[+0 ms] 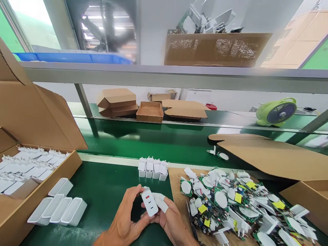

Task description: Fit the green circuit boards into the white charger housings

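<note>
A white charger (149, 202) with several port slots, one of them reddish, is held up over the green table, its port face toward me. My left hand (128, 215) grips its left side and lower end between thumb and fingers. From the right, my right hand (172, 218) holds the same charger, with white covers on two of its fingers. Just beyond the hands stands a row of white charger housings (152, 172) with plug pieces on top. Open white plastic shells (63, 206) lie to the left. On the right is a heap of green circuit boards (222, 200) with white and yellow parts.
At the left an open cardboard box (56, 171) holds rows of white chargers. A second open carton (307, 194) stands at the right. Behind runs a green conveyor belt (159, 140), with a green fan (276, 112) beyond it. A metal shelf (164, 75) crosses above.
</note>
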Demonstrator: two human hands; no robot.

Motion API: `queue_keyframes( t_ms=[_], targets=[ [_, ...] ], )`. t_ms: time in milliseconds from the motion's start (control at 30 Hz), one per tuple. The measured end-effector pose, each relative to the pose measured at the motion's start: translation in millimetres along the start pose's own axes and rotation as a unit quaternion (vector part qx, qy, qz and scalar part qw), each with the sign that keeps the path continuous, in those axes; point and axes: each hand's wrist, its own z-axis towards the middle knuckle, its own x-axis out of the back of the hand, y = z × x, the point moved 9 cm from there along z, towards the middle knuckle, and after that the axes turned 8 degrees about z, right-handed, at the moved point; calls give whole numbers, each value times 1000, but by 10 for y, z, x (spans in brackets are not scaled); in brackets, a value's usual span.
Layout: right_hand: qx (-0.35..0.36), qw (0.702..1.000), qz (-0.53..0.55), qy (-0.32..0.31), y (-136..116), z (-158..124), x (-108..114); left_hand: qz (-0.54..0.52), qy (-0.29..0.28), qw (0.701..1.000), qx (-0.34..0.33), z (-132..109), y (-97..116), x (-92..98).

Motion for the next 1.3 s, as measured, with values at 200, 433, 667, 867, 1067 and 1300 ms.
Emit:
queue_keyframes(
  t_ms=[200, 433, 667, 867, 1067, 1300],
  targets=[
    [-10, 999, 51, 3, 18, -37, -98, 7, 36, 999, -27, 71, 113, 109],
    [-5, 998, 64, 2, -7, -35, -124, 11, 32, 999, -40, 70, 136, 113],
    [-16, 997, 70, -3, 6, -50, -142, 10, 37, 998, -53, 64, 146, 107],
    [-27, 996, 80, 2, 22, -60, -128, 15, 38, 998, -50, 76, 153, 99],
    [-34, 996, 77, -15, 3, -80, -196, 20, 44, 998, -49, 97, 186, 131],
    [213, 912, -350, 8, -419, -131, -87, 6, -26, 1000, 14, 52, 67, 29]
  ],
)
